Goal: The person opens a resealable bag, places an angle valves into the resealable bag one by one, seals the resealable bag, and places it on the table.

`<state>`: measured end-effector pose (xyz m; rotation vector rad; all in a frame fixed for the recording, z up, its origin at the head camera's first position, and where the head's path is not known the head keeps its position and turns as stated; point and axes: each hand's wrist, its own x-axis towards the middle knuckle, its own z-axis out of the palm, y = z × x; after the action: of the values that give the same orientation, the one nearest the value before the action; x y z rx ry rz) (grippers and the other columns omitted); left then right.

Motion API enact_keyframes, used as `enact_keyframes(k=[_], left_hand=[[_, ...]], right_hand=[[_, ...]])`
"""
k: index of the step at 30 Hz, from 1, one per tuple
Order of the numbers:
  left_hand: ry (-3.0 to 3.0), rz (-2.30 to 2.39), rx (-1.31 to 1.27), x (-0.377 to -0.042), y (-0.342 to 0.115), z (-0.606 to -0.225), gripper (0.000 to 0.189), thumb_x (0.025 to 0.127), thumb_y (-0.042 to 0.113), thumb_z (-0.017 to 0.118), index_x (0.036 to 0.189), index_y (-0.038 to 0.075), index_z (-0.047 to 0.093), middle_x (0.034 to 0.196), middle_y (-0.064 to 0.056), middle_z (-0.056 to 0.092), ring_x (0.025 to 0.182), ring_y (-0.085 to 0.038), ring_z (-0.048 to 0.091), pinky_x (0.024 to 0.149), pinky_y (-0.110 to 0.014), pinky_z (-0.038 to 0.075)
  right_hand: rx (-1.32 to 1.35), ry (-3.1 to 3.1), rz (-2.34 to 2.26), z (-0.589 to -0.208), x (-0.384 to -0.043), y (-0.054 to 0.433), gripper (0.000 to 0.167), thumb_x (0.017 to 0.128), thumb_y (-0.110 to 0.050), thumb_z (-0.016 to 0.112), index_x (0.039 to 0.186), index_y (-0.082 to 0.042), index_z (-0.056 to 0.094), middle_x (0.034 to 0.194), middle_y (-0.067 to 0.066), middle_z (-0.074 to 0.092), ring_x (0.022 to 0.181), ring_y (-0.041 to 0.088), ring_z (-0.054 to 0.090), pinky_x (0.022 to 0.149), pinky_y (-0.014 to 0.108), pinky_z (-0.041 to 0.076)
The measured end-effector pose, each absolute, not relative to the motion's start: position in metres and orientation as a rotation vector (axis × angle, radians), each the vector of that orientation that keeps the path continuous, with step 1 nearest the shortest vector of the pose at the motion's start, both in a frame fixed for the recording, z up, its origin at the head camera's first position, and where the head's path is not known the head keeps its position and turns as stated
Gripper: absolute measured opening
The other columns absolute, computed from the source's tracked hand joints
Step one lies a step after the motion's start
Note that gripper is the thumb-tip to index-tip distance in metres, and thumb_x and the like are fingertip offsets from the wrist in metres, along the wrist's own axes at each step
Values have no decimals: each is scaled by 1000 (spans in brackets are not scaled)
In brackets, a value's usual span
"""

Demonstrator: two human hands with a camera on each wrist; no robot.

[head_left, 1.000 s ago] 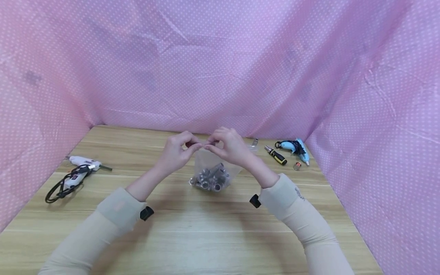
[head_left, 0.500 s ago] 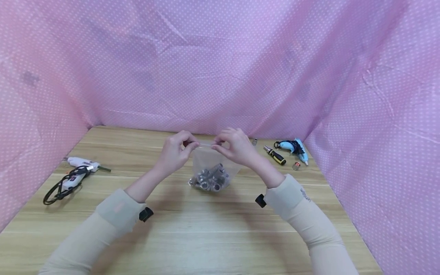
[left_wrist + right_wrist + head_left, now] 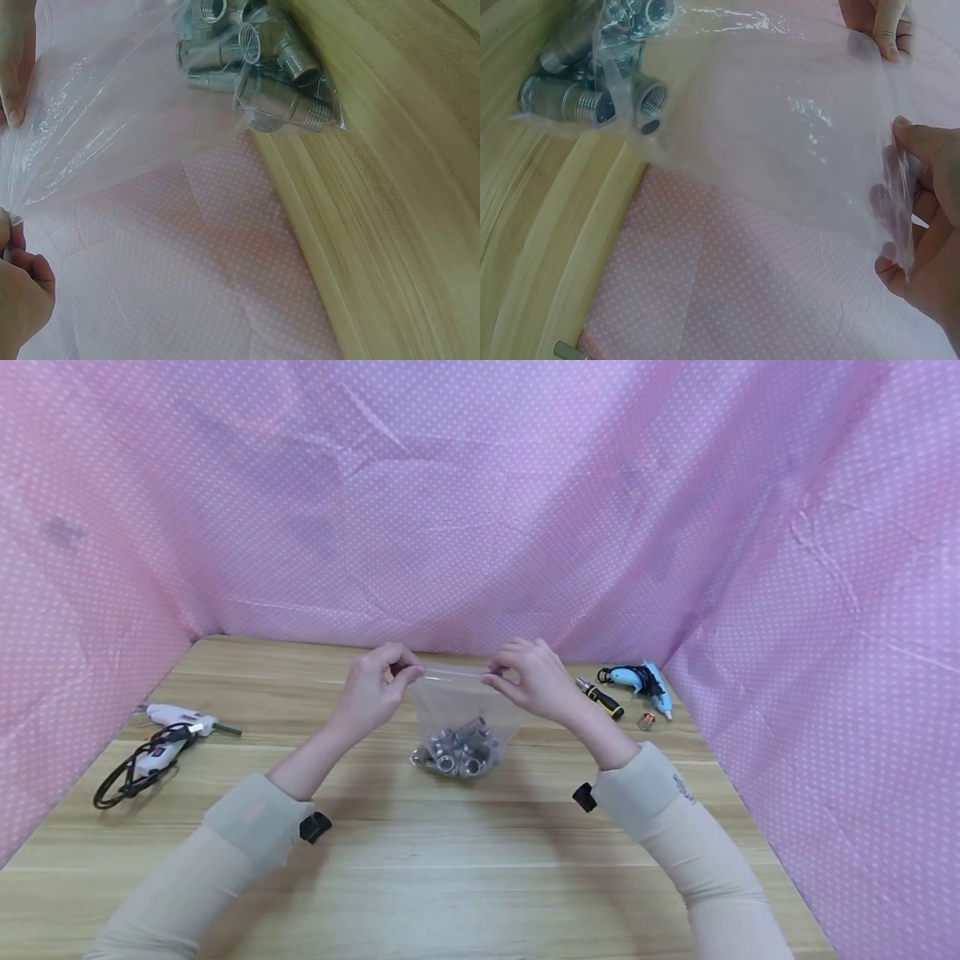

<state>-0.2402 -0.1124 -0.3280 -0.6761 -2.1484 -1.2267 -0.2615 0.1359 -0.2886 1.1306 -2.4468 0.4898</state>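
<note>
A clear plastic zip bag stands mid-table, its top edge stretched between both hands. Several threaded metal pipe fittings lie in its bottom; the left wrist view shows the fittings close up. My left hand pinches the bag's left top corner between thumb and fingers. At the other end of the mouth, my right hand pinches the top edge with thumb and forefinger. In the right wrist view, fingertips of the right hand show through the film behind the edge.
On the left lie a white glue gun and a coiled black cable. To the right are a black-and-yellow screwdriver, a light blue glue gun and a small metal fitting. Pink dotted cloth hangs behind the wooden table.
My right hand has slid rightward along the bag's top edge, away from the left hand. The left hand has shifted slightly left. More of the bag's mouth shows between them.
</note>
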Motion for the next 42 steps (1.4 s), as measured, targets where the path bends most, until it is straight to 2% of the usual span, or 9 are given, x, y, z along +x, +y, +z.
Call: enact_keyframes(k=[10,18,31,42], left_hand=[[-2161,-1235,-642,-240,-116,-330,5,82,2,69,78,4,65,68,-4,62,64,-14,50,57,-20,37],[-2175,-1231,-611,-242,-119,-334,5,82,2,68,78,4,65,68,-5,62,65,-13,50,56,-19,37],[-2222,-1236,-583,-240,-119,-332,5,84,4,67,79,6,66,71,-4,64,64,-13,52,55,-19,37],[-2239,-1229,-573,-239,-120,-331,5,85,6,67,79,7,66,70,-3,63,63,-12,51,55,-21,38]], right_hand=[[1140,-2414,474,-293,-264,154,14,83,-25,70,85,-11,69,82,0,68,79,15,56,66,33,35],[1108,-2415,488,-299,-266,170,15,83,-25,71,86,-10,69,82,0,68,81,16,55,72,38,38],[1067,-2372,550,-303,-266,186,11,80,-21,74,81,-11,68,77,-1,67,76,16,54,71,35,35],[1010,-2329,614,-305,-266,190,19,75,-22,77,71,-12,61,70,0,60,67,18,51,67,32,28]])
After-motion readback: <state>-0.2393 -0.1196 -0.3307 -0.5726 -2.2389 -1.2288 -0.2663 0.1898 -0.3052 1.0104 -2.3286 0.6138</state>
